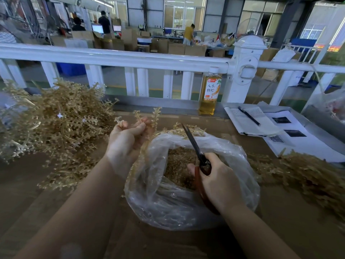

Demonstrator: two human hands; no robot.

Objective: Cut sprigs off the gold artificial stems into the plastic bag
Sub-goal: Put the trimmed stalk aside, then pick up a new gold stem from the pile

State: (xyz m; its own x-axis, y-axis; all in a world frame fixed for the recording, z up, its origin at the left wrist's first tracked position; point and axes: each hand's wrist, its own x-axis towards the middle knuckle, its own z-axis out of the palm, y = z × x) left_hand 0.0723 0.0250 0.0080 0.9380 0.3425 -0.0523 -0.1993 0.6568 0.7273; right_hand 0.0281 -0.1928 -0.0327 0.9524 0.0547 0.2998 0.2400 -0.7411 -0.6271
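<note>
two hands over a clear bag (pixel 186 199) mid-tabletop (pixel 46 174). left hand (pixel 127 139) palm up just left of bag mouth, fingers (pixel 139 127) curled, pinching a gold stem (pixel 141 146); sprig tips stick up past the fingers, rest of stem hangs down along bag's left side. right hand (pixel 218 180) over bag's right half, fingers wrapped round red handles of scissors (pixel 196 148); dark blades look closed, pointing up-left over bag opening, tip near far rim. blades not touching stem, apart from left hand.

bag open at top, rim rolled back, inside a heap of cut gold sprigs (pixel 179 165). a few gold bits poke over far rim.

big pile of gold stems (pixel 56 124) on left of tabletop, reaching near left wrist. 2nd pile (pixel 306 174) on right, just beside bag.

rest: bottle (pixel 210 92) w/ amber liquid & label, upright at far edge by white railing (pixel 115 58). right of it a notebook (pixel 250 120) w/ pen (pixel 249 116) lying on it, printed sheets (pixel 291 133) beside/under. clear plastic (pixel 332 103) at far right edge, contents unclear. beyond rail: workshop floor, cardboard boxes, people at benches, too far for detail.
</note>
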